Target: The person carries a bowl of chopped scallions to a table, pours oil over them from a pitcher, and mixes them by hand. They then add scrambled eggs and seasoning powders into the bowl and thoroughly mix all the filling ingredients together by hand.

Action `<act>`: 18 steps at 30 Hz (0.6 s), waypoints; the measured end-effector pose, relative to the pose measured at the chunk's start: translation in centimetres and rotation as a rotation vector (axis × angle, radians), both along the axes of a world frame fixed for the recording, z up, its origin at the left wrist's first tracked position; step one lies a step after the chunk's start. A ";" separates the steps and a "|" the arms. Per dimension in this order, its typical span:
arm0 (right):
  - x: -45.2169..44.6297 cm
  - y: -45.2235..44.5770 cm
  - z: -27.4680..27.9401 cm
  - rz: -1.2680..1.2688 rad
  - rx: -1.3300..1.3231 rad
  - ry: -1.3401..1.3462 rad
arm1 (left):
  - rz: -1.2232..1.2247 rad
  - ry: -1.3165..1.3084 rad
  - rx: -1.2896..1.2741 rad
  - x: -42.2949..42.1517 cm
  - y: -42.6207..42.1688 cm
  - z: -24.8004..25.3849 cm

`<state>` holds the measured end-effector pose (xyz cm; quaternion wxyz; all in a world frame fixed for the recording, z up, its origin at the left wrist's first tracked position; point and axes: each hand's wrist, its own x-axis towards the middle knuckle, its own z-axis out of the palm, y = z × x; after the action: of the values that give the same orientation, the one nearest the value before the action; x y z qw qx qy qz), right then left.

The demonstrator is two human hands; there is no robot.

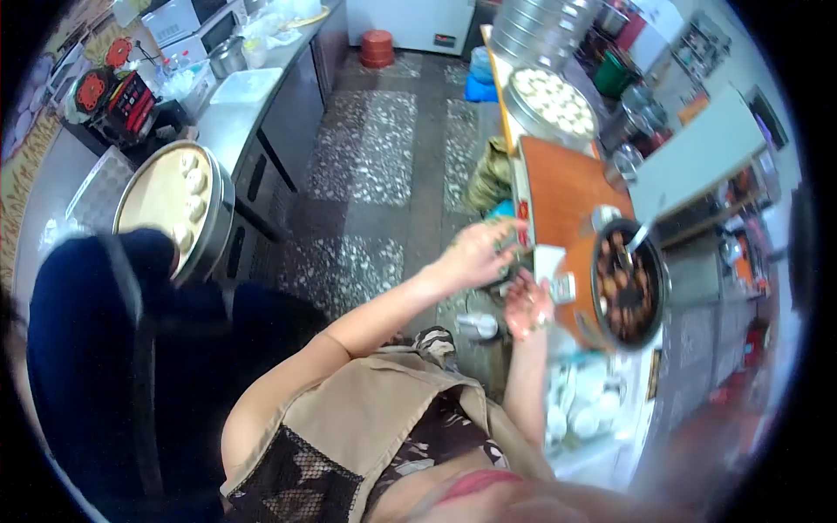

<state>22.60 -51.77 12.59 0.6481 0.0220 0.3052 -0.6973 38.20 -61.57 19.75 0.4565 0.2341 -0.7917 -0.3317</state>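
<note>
My left hand (478, 253) is held out over the floor beside the counter, its fingers apart, with small green bits stuck to them. Just below it, my right hand (528, 307) is turned palm up with loosely curled fingers, and bits cling to its palm too. Neither hand shows anything gripped. Nearest to my right hand stands an orange pot (577, 288), full of round brown pieces (621, 292) in dark liquid. A ladle (639, 237) leans in this pot. Whether my right hand touches the pot's side cannot be made out.
Beyond the pot lie a reddish-brown board (571, 187) and a round steamer tray of pale buns (554, 100), with stacked steamers (540, 30) behind. On the left counter another steamer (144, 196) holds several buns. A dark-clothed person (96, 375) is close on my left.
</note>
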 end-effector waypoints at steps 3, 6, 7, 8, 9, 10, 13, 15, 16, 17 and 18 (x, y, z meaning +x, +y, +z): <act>-5.6 -7.2 -2.6 -0.113 -0.015 -0.101 | -0.037 -0.023 -0.015 -1.9 -10.6 -0.9; -11.1 -17.1 -6.5 -0.154 0.004 -0.177 | 0.049 -0.104 0.054 -2.2 -22.8 -2.9; -12.4 -21.5 -6.8 -0.166 0.018 -0.181 | 0.126 -0.109 0.006 -2.2 -27.5 -4.1; -13.6 -26.1 -7.1 -0.171 0.017 -0.191 | 0.195 -0.173 0.021 -1.6 -31.9 -5.1; -14.7 -31.4 -7.4 -0.172 0.011 -0.200 | 0.268 -0.233 0.034 -0.4 -36.2 -5.7; -15.7 -37.0 -8.1 -0.163 0.022 -0.144 | 0.340 -0.222 0.100 0.9 -40.3 -6.9; -13.9 -53.7 -7.5 -0.099 0.006 -0.163 | 0.584 -0.088 0.493 5.9 -49.6 -7.5; -10.4 -64.2 -6.9 0.059 -0.056 -0.182 | 0.655 0.131 0.558 10.4 -55.0 -11.1; -6.9 -68.2 -3.9 0.144 0.001 -0.142 | 0.735 0.123 0.628 12.1 -56.6 -10.1; -4.7 -72.2 -2.9 0.389 -0.077 -0.219 | 0.813 0.121 0.693 14.0 -58.5 -9.3; -2.0 -76.2 -1.6 0.542 -0.128 -0.358 | 0.889 0.181 0.677 16.2 -61.1 -11.3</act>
<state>20.63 -127.98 10.99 0.8535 0.0215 0.1368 -0.5023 54.44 -122.70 8.46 0.5180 0.6489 -0.4241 -0.3616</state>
